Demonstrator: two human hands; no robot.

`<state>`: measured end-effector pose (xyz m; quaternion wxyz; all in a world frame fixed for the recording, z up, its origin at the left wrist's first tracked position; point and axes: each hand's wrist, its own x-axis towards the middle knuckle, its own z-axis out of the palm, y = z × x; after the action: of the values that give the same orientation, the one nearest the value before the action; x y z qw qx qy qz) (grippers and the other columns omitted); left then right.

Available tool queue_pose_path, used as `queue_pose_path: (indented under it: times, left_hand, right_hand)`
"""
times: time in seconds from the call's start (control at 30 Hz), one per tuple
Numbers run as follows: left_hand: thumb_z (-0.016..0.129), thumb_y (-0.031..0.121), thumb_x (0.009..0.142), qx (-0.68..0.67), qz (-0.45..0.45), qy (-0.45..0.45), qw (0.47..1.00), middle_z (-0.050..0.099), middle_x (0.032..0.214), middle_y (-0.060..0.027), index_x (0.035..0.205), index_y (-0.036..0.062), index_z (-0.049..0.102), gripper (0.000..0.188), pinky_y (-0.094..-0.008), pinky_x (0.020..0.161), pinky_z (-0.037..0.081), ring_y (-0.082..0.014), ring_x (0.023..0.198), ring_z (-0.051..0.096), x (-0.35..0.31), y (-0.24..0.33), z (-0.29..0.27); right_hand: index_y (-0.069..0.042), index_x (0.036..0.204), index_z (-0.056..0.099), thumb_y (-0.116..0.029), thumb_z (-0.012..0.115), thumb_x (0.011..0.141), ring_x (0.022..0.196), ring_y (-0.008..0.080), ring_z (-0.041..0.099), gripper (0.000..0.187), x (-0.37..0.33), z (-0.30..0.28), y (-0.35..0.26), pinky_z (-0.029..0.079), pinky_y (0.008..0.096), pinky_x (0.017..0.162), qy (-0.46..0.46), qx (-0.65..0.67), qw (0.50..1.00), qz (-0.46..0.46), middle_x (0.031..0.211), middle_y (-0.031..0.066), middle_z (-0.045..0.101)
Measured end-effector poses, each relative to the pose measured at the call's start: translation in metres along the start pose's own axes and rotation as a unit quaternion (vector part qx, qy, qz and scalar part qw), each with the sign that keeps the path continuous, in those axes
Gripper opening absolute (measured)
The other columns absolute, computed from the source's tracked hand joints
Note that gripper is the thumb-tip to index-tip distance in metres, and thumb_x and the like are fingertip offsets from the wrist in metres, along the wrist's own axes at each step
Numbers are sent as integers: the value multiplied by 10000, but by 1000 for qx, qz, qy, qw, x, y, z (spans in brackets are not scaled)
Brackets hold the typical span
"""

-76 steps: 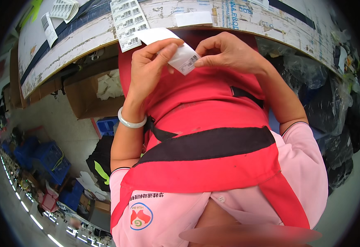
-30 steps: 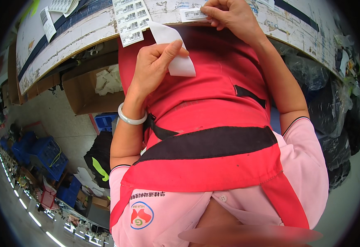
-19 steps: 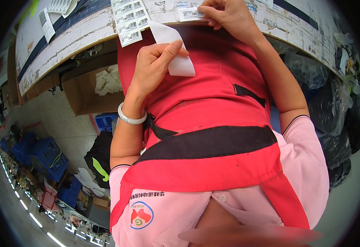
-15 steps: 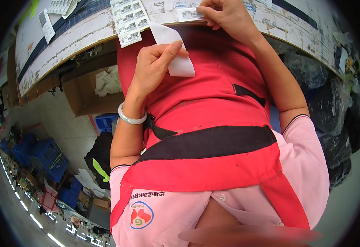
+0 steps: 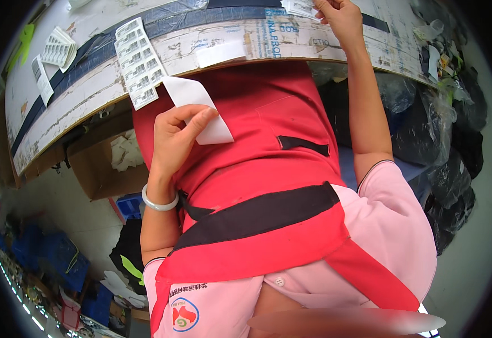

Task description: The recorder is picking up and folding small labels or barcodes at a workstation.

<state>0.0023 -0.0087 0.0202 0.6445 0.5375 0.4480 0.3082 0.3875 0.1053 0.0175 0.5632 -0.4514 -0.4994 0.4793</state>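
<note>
Our left hand (image 5: 181, 132) pinches a curved white paper strip (image 5: 217, 130) at the worn white table's (image 5: 97, 87) near edge; our right hand (image 5: 341, 22) meets white printed labels (image 5: 300, 7) farther across, grip unclear; we judge label pickup; next calls for pinching.

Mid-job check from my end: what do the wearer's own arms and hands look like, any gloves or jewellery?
No gloves: the left hand and right hand are both bare. A smooth, white, rounded bangle circles the left wrist; the right wrist has nothing on it. Short pink sleeves leave the forearms uncovered, with dark-and-white trim at the cuffs.
</note>
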Motion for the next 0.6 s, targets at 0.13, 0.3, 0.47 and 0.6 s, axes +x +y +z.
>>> queue_pose_path:
  times: [0.13,0.3,0.47,0.6]
  left_hand:
    - [658,74,907,-42,14,0,999,704,923,-33,1001,-13,715,141,-214,747,477,-72,830,607,-5,5,3]
    - [641,54,900,-93,-27,24,995,689,991,-37,1065,-10,694,184,-220,789,477,-81,882,610,-32,2,-25]
    - [614,77,907,-293,-97,127,943,677,1050,-85,1102,-9,652,216,-300,842,528,-165,921,660,-69,-62,-102]
    - [591,83,932,-396,-101,193,892,676,1077,-110,1159,-11,606,246,-325,770,563,-217,975,664,-88,-159,-170]
  right_hand:
    - [-13,847,647,-204,734,808,600,120,615,213,9,-9,34,499,290,564,118,-548,827,32,680,59,656]
    - [-4,920,652,-173,731,814,658,102,588,214,1,-1,23,481,269,577,159,-443,879,79,707,48,641]
    - [9,984,654,-101,673,871,670,87,542,158,-21,28,13,465,243,631,153,-389,907,-54,751,22,607]
    - [-71,1016,664,21,577,868,935,327,581,195,-30,119,6,476,371,828,-118,-140,928,-324,973,138,612]
